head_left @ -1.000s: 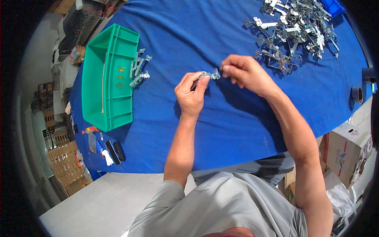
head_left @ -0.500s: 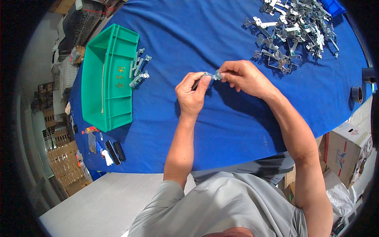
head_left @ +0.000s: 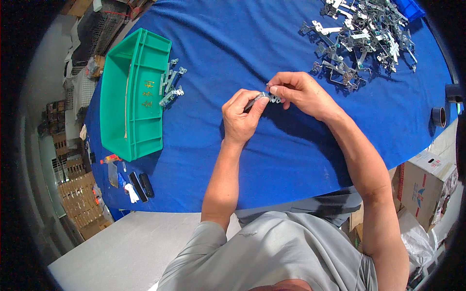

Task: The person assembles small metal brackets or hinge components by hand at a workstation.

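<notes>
Above the blue cloth, my left hand (head_left: pixel 240 116) is closed round a small silvery metal bracket (head_left: pixel 275 99), which sticks out between thumb and forefinger toward the right. My right hand (head_left: pixel 301 94) is at the bracket's far end, thumb and forefinger pinched together just above it. Whether those fingertips grip the bracket itself or some tiny part is too small to tell. Several similar metal brackets (head_left: pixel 170 82) lie to the left, against the green plastic bin (head_left: pixel 154 131). A large heap of metal brackets (head_left: pixel 361 41) spreads over the far right of the cloth.
A blue bin (head_left: pixel 409 8) stands at the far right corner. A dark cup-like ring (head_left: pixel 438 116) sits near the right edge. Two black cases (head_left: pixel 141 187) and a red-handled tool (head_left: pixel 111 158) lie at the lower left. A cardboard box (head_left: pixel 427 184) stands beside the table on the right.
My left hand has shifted slightly right, and the bracket has turned so more of its holed end shows. My right fingertips have moved from the bracket's end to just above it.
</notes>
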Tool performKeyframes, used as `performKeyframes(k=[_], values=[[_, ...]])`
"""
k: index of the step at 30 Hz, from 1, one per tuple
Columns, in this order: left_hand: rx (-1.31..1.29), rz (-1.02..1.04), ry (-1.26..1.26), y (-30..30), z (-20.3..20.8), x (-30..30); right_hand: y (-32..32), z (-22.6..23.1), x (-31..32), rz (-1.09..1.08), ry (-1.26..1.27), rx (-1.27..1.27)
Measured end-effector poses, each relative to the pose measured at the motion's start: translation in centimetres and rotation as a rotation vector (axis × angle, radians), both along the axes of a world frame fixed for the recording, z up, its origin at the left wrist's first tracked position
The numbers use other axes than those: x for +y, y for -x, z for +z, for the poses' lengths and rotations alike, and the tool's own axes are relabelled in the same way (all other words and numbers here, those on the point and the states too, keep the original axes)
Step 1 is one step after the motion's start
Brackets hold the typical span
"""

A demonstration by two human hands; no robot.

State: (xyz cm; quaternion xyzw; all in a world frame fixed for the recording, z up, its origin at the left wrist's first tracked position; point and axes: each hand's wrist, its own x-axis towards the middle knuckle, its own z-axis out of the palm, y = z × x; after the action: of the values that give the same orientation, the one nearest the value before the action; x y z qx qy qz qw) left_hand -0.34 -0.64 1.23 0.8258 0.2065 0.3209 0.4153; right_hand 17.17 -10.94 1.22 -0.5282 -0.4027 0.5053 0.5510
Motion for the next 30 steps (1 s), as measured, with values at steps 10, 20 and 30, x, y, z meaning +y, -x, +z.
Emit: performKeyframes(k=[10, 20, 30], values=[[-0.131, 0.159, 0.035, 0.4, -0.8, 0.3, 0.0, 0.9, -0.2, -0.012, 0.112, -0.122], [-0.087, 0.103, 0.119, 0.4, -1.0, 0.4, 0.0, 0.6, -0.2, -0.012, 0.095, -0.171], [-0.111, 0.072, 0.085, 0.3, -0.1, 0.1, -0.1, 0.7, -0.2, -0.008, 0.089, -0.177]])
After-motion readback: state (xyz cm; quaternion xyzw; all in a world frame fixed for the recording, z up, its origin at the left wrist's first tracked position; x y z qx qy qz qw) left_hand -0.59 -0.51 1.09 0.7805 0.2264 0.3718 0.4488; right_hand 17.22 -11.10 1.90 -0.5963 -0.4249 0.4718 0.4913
